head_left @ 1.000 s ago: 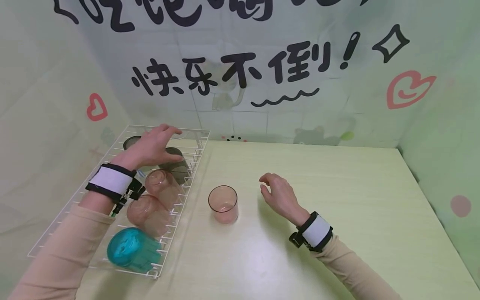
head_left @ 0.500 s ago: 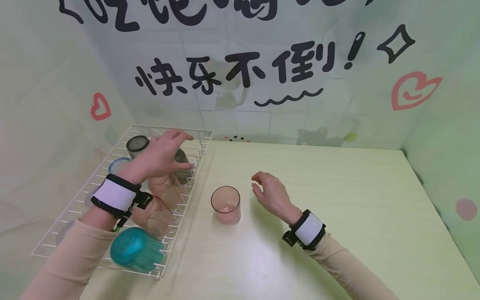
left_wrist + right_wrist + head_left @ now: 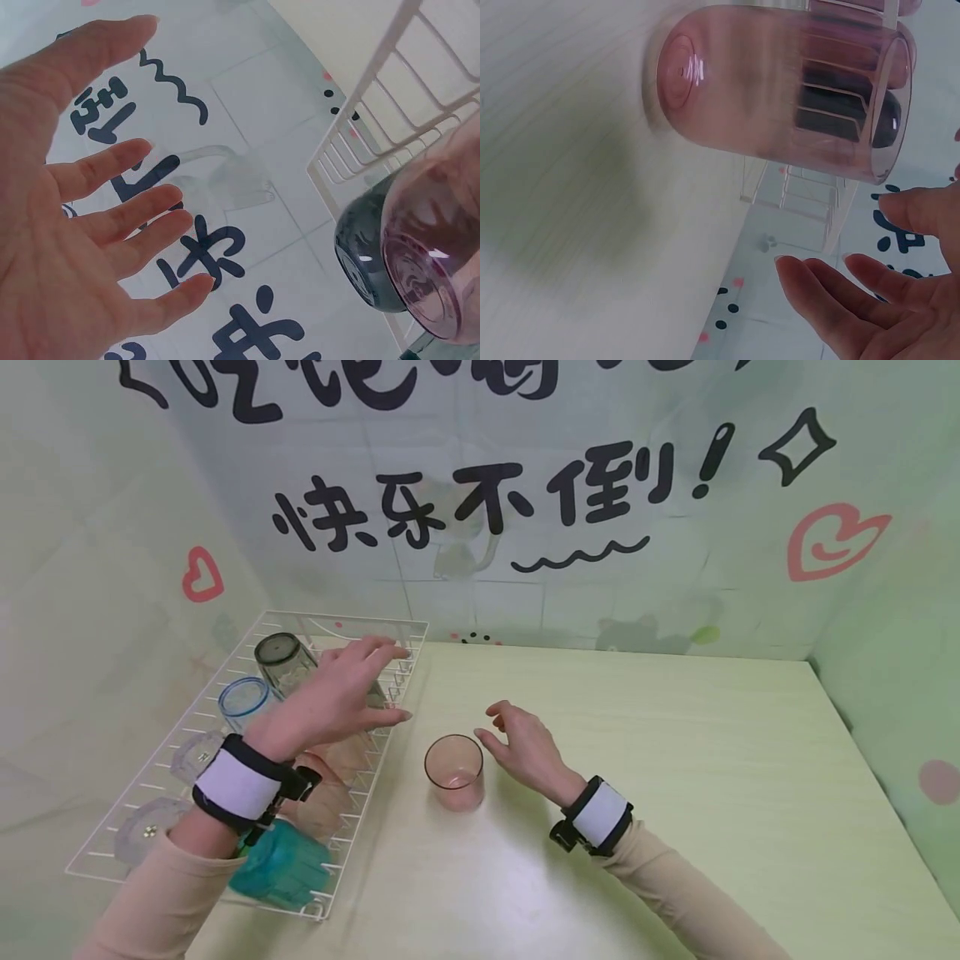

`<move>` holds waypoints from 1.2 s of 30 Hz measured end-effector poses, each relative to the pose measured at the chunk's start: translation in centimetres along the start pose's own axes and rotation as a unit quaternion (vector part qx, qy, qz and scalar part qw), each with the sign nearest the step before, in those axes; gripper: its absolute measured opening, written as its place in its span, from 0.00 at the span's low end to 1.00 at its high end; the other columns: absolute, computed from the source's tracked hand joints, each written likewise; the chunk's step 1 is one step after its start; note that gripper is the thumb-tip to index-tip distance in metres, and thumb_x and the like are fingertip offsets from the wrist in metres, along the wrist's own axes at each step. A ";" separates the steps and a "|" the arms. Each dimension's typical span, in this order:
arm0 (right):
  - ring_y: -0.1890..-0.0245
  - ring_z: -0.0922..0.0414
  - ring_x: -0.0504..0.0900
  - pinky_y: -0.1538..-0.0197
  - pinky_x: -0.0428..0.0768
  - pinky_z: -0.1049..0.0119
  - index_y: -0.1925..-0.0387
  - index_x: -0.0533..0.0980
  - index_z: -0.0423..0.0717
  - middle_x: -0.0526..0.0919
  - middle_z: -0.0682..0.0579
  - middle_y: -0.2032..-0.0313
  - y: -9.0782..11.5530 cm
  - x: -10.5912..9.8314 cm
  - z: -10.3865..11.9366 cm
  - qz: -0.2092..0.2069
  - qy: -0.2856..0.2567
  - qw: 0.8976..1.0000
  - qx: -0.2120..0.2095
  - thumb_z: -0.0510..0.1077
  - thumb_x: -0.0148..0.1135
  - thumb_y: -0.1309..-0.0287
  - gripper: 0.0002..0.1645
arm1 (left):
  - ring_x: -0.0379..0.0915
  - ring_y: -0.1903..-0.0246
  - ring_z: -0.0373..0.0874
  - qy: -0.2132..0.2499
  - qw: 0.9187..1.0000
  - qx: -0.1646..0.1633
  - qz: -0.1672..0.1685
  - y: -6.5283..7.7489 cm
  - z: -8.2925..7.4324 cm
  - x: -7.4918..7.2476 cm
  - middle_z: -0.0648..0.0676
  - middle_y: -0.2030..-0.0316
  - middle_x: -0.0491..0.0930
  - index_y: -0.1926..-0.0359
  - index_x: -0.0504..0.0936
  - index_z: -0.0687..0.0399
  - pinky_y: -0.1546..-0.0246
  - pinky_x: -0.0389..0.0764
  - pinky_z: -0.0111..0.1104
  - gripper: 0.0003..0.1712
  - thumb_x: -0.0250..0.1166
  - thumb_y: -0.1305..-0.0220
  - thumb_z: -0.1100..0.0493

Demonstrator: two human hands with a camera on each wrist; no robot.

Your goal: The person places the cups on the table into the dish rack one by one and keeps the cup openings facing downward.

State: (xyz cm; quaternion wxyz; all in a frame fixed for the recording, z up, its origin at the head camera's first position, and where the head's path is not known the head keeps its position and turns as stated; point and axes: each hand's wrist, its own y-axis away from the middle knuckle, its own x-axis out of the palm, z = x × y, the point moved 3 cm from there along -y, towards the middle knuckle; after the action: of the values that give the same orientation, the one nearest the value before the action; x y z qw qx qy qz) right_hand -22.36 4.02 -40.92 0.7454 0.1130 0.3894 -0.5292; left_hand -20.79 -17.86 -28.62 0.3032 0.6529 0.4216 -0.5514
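My left hand (image 3: 337,693) is over the back part of a white wire rack (image 3: 377,67), fingers and thumb spread. In the left wrist view its palm (image 3: 67,255) holds nothing, and a dark glass (image 3: 365,251) and a pink glass (image 3: 431,255) stand apart from it. On the table, right of the rack, a clear pink glass (image 3: 455,777) stands upright with its mouth up. Just right of it is my right hand (image 3: 528,756), fingers loosely bent. The right wrist view shows a gap between its fingertips (image 3: 787,270) and the glass rim.
The rack holds several upturned glasses: a grey one (image 3: 277,652), a blue-rimmed one (image 3: 242,700), clear ones (image 3: 150,831), pink ones (image 3: 326,802) and a teal one (image 3: 288,868). My left arm hides some. A printed wall sheet (image 3: 465,602) borders the table's back.
My left hand has moved right and slightly toward me over the rack, uncovering the grey and blue-rimmed glasses. My right hand has moved left, closer to the upright pink glass.
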 end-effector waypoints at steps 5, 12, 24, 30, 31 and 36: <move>0.61 0.45 0.81 0.61 0.79 0.51 0.52 0.75 0.32 0.82 0.38 0.61 -0.3 0.5 0.2 0.013 0.003 1.000 0.001 0.41 0.64 0.37 0.18 | 0.59 0.37 0.64 0.013 1.000 0.012 -0.004 0.2 -0.6 0.1 0.69 0.36 0.64 0.35 0.69 0.65 0.43 0.58 0.61 0.41 0.75 0.44 0.53; 0.60 0.44 0.81 0.60 0.79 0.51 0.54 0.77 0.32 0.82 0.39 0.63 -0.6 0.7 0.6 0.019 -0.005 1.000 -0.011 0.40 0.64 0.37 0.15 | 0.61 0.37 0.64 0.012 1.000 0.025 -0.008 0.1 -1.2 0.4 0.69 0.37 0.65 0.36 0.69 0.64 0.44 0.59 0.61 0.40 0.75 0.44 0.53; 0.65 0.51 0.78 0.63 0.78 0.57 0.56 0.78 0.35 0.81 0.44 0.64 -0.9 1.5 1.5 0.071 0.014 0.997 0.001 0.38 0.63 0.38 0.11 | 0.61 0.37 0.62 0.010 0.999 0.041 -0.013 -0.1 -1.8 1.1 0.69 0.38 0.66 0.37 0.70 0.65 0.42 0.60 0.60 0.41 0.77 0.47 0.53; 0.72 0.55 0.75 0.71 0.74 0.64 0.57 0.78 0.34 0.79 0.48 0.68 -0.9 2.0 1.4 0.088 0.012 0.996 -0.002 0.37 0.61 0.38 0.10 | 0.62 0.38 0.62 0.009 0.999 0.048 -0.012 -0.2 -2.0 1.4 0.69 0.38 0.67 0.37 0.71 0.65 0.42 0.62 0.60 0.41 0.78 0.48 0.53; 0.73 0.56 0.75 0.72 0.74 0.64 0.57 0.78 0.33 0.79 0.48 0.69 -1.0 2.1 1.4 0.090 0.011 0.996 -0.003 0.36 0.61 0.38 0.10 | 0.62 0.38 0.62 0.009 0.999 0.049 -0.012 -0.2 -2.0 1.4 0.69 0.38 0.67 0.37 0.71 0.65 0.42 0.62 0.60 0.41 0.78 0.48 0.53; 0.73 0.56 0.75 0.73 0.73 0.65 0.61 0.78 0.35 0.78 0.49 0.71 -1.0 2.3 1.5 0.106 0.005 0.994 0.001 0.36 0.61 0.39 0.07 | 0.63 0.38 0.62 0.009 0.999 0.051 -0.012 -0.1 -2.0 1.6 0.69 0.39 0.68 0.38 0.71 0.66 0.43 0.63 0.59 0.41 0.78 0.48 0.53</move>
State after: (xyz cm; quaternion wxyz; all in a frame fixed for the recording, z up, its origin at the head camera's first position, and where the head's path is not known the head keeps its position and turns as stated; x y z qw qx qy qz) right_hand -22.23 1.17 -41.28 0.7949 0.1570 0.3786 -0.4473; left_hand -19.91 -15.70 -29.77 0.2591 0.6675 0.4033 -0.5697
